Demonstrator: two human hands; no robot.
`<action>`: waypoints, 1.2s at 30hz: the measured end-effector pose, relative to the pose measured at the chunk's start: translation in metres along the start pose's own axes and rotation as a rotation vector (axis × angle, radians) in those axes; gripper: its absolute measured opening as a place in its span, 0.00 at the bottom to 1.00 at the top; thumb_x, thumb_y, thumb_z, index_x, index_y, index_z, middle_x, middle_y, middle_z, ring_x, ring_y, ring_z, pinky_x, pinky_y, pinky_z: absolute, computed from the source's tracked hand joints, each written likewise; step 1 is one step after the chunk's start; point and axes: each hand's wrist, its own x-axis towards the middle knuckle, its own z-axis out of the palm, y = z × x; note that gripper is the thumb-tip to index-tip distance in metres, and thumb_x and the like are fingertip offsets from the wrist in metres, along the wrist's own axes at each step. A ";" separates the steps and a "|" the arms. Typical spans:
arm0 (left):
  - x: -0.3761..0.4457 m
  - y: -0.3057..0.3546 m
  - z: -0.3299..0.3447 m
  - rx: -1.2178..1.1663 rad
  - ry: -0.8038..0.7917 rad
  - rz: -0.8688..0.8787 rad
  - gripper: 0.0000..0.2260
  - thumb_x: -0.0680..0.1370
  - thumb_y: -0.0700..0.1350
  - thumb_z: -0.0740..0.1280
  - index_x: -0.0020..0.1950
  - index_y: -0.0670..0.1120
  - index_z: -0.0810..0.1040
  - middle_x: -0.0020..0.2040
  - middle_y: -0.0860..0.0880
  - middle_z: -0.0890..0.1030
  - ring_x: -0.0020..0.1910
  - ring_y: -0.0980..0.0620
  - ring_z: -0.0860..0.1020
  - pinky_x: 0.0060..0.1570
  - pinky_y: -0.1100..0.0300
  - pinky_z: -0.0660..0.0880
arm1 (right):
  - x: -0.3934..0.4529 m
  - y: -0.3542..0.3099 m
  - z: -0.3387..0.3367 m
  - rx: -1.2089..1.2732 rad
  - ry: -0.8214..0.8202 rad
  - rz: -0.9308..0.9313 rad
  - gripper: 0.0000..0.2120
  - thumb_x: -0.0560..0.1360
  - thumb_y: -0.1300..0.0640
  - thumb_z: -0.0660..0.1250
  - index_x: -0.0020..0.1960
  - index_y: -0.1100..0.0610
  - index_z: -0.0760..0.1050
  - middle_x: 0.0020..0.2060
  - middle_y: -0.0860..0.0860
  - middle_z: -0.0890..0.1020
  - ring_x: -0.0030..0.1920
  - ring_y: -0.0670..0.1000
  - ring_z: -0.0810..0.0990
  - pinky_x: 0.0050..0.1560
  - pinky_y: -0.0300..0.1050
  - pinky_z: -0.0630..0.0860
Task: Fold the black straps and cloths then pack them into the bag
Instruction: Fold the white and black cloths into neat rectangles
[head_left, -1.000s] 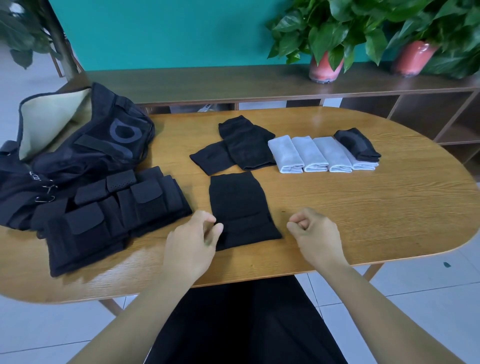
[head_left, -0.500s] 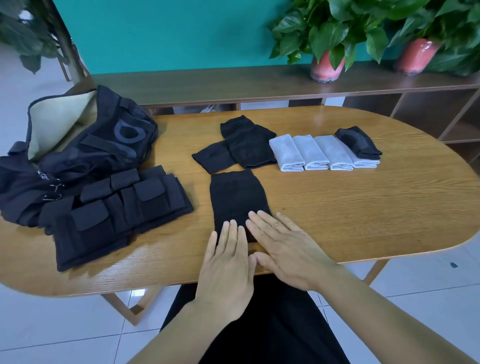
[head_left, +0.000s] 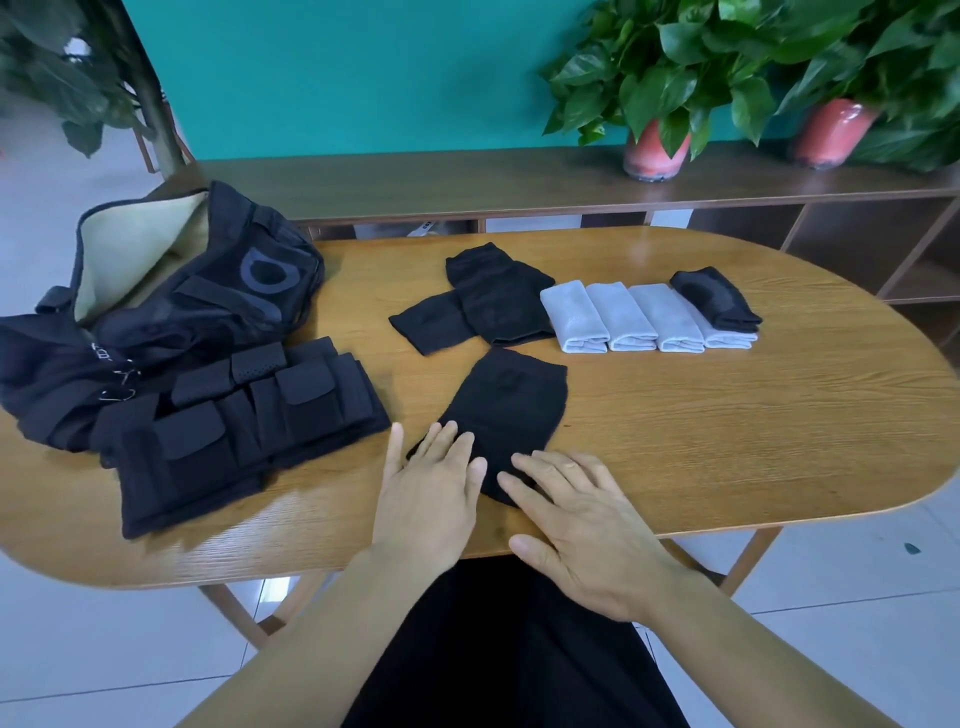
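Teal wall (head_left: 363, 78); dark wooden shelf (head_left: 467, 179) bearing potted plants (head_left: 654, 93); pale tiled floor (head_left: 857, 597).

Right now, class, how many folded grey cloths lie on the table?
4, in a row right of centre: first, second, third, fourth partly under a folded black cloth; more may be hidden.

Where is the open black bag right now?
The black bag sits at the table's far left, just behind the folded black straps.

Your left hand (head_left: 428, 496) lies flat, palm down, fingers straight and slightly spread, thumb out to the left. Your right hand (head_left: 587, 530) lies flat just beside it, fingers angled toward the left. Both bare forearms reach in from below.
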 end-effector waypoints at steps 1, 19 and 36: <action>0.003 -0.001 -0.001 0.002 -0.009 0.008 0.23 0.84 0.54 0.42 0.79 0.50 0.56 0.79 0.51 0.55 0.78 0.55 0.49 0.71 0.51 0.29 | -0.001 -0.005 0.001 0.006 0.007 -0.002 0.29 0.82 0.37 0.46 0.73 0.54 0.66 0.70 0.53 0.70 0.71 0.53 0.64 0.69 0.54 0.53; 0.017 0.043 -0.003 -0.261 0.229 -0.163 0.16 0.81 0.49 0.61 0.68 0.51 0.76 0.69 0.50 0.74 0.71 0.50 0.68 0.70 0.47 0.58 | 0.058 0.061 -0.026 0.068 0.177 0.137 0.21 0.80 0.49 0.51 0.64 0.53 0.77 0.62 0.51 0.77 0.64 0.53 0.71 0.64 0.47 0.59; 0.054 0.048 0.007 0.014 0.076 -0.061 0.19 0.82 0.57 0.54 0.72 0.53 0.67 0.68 0.52 0.69 0.69 0.50 0.66 0.75 0.48 0.41 | 0.069 0.085 -0.014 -0.190 -0.046 0.128 0.21 0.70 0.60 0.67 0.63 0.56 0.76 0.56 0.55 0.79 0.52 0.57 0.77 0.50 0.51 0.75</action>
